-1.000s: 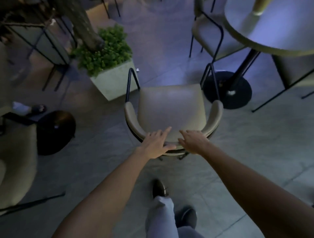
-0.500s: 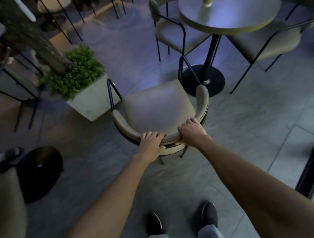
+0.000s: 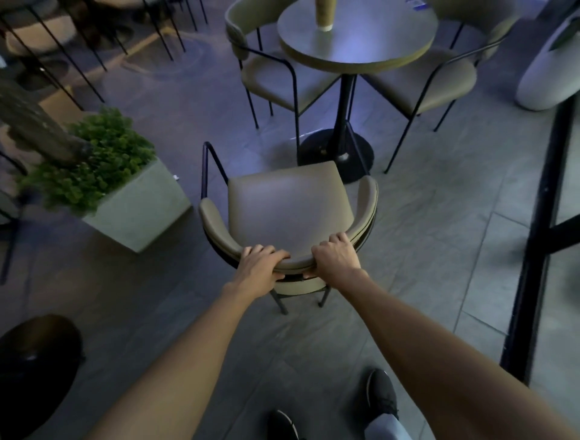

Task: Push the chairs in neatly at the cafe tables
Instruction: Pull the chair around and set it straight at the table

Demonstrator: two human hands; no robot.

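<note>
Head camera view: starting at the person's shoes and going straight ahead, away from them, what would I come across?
Shoes → left hand and right hand gripping the curved chair back → chair seat → black table base → round table top with a paper cup on it.

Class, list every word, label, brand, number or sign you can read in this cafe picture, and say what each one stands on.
No text can be read anywhere.
The cup on the round table: no legible print.
A small blue patch at the table's far edge: too blurred to read.
</note>
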